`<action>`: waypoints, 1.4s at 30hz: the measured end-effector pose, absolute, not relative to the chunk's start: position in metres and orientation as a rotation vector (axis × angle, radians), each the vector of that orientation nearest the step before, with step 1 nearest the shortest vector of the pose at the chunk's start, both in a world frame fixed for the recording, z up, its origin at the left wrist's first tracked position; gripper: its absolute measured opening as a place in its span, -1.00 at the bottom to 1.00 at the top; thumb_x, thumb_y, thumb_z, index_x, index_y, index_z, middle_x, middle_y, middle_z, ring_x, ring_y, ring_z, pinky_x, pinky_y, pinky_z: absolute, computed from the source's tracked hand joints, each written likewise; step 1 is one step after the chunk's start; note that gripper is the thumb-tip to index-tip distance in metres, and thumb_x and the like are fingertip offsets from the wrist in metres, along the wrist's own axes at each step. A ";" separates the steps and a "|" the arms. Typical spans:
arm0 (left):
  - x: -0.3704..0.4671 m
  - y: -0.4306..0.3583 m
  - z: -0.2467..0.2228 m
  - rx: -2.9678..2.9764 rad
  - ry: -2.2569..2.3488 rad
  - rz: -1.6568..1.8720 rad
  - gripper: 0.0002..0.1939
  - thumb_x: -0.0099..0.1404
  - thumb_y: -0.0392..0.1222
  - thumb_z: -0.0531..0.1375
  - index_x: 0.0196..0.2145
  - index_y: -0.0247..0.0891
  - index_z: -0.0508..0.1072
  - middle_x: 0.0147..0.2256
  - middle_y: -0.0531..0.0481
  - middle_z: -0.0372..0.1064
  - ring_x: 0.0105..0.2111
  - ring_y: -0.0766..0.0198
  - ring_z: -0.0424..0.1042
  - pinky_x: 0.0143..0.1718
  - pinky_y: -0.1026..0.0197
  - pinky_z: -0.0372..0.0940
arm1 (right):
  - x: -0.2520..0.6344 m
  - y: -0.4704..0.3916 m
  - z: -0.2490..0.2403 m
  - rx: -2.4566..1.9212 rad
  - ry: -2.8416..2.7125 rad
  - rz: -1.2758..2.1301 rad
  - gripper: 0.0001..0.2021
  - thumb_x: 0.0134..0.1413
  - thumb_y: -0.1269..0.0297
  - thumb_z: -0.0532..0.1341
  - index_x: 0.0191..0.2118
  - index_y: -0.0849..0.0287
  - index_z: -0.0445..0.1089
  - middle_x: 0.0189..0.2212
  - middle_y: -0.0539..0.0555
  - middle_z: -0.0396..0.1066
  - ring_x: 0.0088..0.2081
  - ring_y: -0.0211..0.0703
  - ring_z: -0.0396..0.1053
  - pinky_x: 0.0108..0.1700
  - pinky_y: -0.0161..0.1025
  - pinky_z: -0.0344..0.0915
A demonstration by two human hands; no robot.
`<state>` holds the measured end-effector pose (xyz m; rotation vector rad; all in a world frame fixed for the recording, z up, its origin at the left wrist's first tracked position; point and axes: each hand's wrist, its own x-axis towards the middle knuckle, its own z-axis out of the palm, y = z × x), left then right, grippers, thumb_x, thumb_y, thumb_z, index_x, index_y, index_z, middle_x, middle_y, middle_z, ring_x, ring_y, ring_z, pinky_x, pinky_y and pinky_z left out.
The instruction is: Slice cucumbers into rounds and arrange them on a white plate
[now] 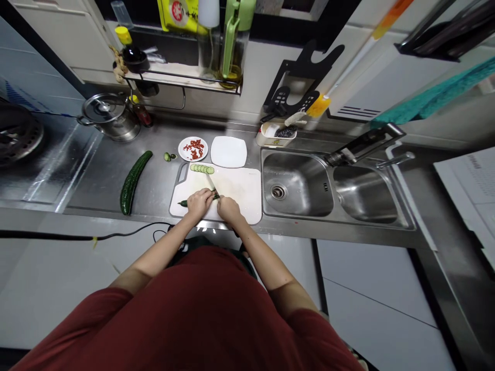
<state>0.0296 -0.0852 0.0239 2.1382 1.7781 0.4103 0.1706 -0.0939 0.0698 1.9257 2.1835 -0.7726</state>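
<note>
A white cutting board (240, 190) with a grey handle lies on the steel counter. On its near half, my left hand (200, 202) is closed over a dark green cucumber piece (183, 204), whose tapered end sticks out to the left. My right hand (229, 210) is wrapped round a knife (211, 183), its blade pointing away from me beside my left fingertips. The knife's handle is mostly covered by my fingers. Thin cucumber slices (201, 168) lie in an overlapping row at the board's far left.
Left of the board lies a whole cucumber (133, 183), with small cucumber ends (167, 156) nearby. A plate of chopped red pieces (188, 156) and a white square plate (228, 152) stand behind the board. The double sink (297, 206) is to the right, a lidded pot (121, 130) back left.
</note>
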 end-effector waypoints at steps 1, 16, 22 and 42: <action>0.030 -0.085 0.025 2.134 1.782 0.400 -0.68 0.38 -0.02 -0.04 -0.14 -0.06 0.49 -0.06 0.00 0.41 -0.11 0.21 0.37 -0.18 0.21 0.19 | 0.172 -0.097 0.070 1.922 2.178 -0.776 -0.71 0.26 0.38 -0.07 -0.03 0.27 0.30 -0.16 0.24 0.45 -0.11 -0.03 0.42 -0.10 -0.22 0.26; 0.029 -0.084 0.018 2.201 1.787 0.448 -0.71 0.37 -0.04 0.00 -0.19 -0.09 0.50 -0.12 -0.01 0.44 -0.18 0.21 0.39 -0.26 0.21 0.18 | 0.176 -0.106 0.067 1.889 2.157 -0.759 -0.73 0.25 0.39 -0.07 -0.07 0.28 0.31 -0.18 0.25 0.45 -0.13 -0.03 0.43 -0.13 -0.21 0.29; 0.029 -0.084 0.013 2.223 1.772 0.497 -0.71 0.38 -0.05 0.00 -0.19 -0.08 0.50 -0.13 0.00 0.44 -0.19 0.22 0.39 -0.27 0.21 0.18 | 0.170 -0.096 0.065 1.904 2.166 -0.733 -0.72 0.25 0.39 -0.07 -0.07 0.28 0.32 -0.18 0.24 0.46 -0.12 -0.01 0.43 -0.13 -0.21 0.29; 0.029 -0.085 0.014 2.233 1.787 0.499 -0.68 0.38 0.00 -0.03 -0.23 -0.09 0.49 -0.13 0.00 0.44 -0.19 0.23 0.39 -0.26 0.20 0.17 | 0.182 -0.123 0.060 1.908 2.050 -0.796 -0.72 0.23 0.41 -0.06 -0.07 0.30 0.33 -0.18 0.29 0.45 -0.13 0.01 0.43 -0.15 -0.18 0.29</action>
